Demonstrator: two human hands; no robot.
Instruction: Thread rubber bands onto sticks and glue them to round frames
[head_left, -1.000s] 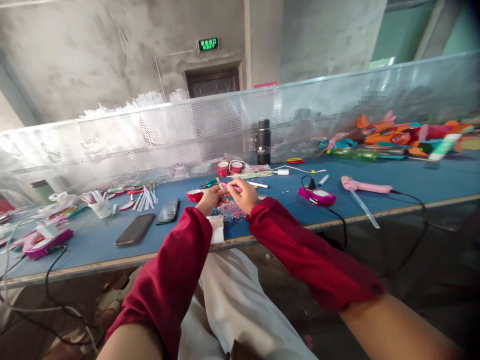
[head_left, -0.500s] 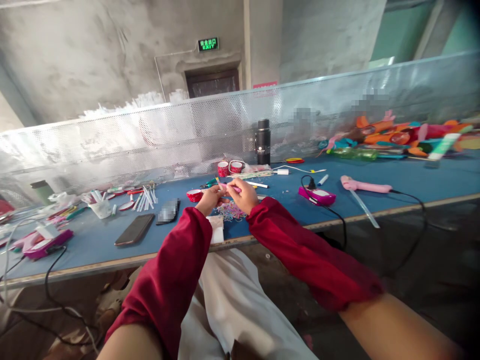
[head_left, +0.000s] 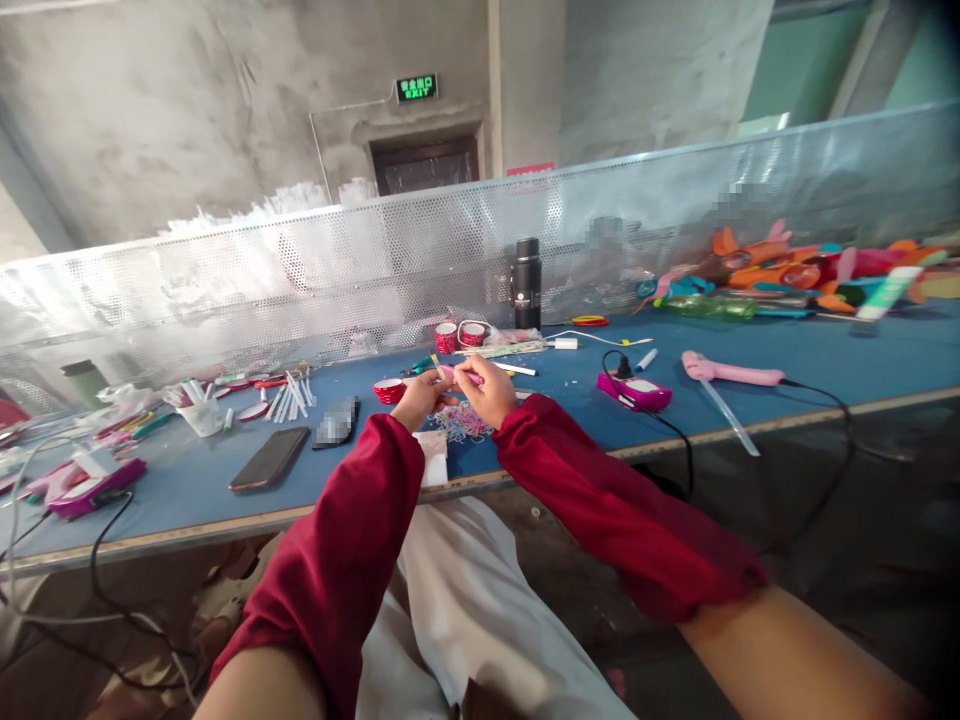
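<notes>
Pink stick (head_left: 472,377), two-handed pinch.
Left hand (head_left: 421,398) and right hand (head_left: 489,390), fingers curled tight, are gripping it near small loops (head_left: 466,424); pinching close together is probably steadying it.

2 hands (head_left: 492,392) holding pink stick (head_left: 472,377) near coloured bands (head_left: 463,424).

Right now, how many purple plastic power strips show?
2: one purple plastic power strip at the picture's left, another right of the right hand, both on the blue table. More may be hidden.
</notes>
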